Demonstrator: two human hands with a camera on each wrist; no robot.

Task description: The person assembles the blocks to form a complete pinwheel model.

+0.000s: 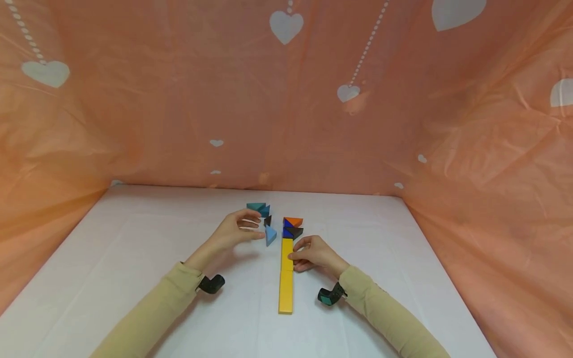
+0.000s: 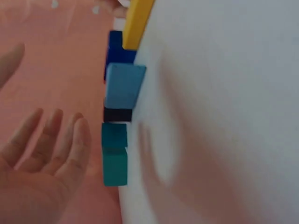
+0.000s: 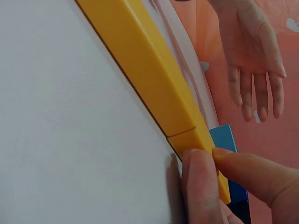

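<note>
From my end, the head view gives me two yellow blocks lying end to end on the white table (image 1: 358,308). The person's right hand (image 1: 315,253) pinches the far yellow block (image 1: 286,247) between thumb and finger; the right wrist view shows the seam where it meets the near yellow block (image 1: 285,293). I judge the pinch steadies that end, keeping the two in line.

At the far end of the yellow row sit blue triangles (image 1: 287,232), with an orange triangle (image 1: 294,222) and a dark triangle (image 1: 296,232) beside them, grouped closely, probably to sit as one cluster.

The left hand (image 1: 234,231) holds nothing; its thumb and fingers are spread wide near the light blue triangle (image 1: 271,235), a spread that I think leaves room around a block. Beyond lie a small dark piece (image 1: 267,221) and a teal block (image 1: 255,205).
</note>
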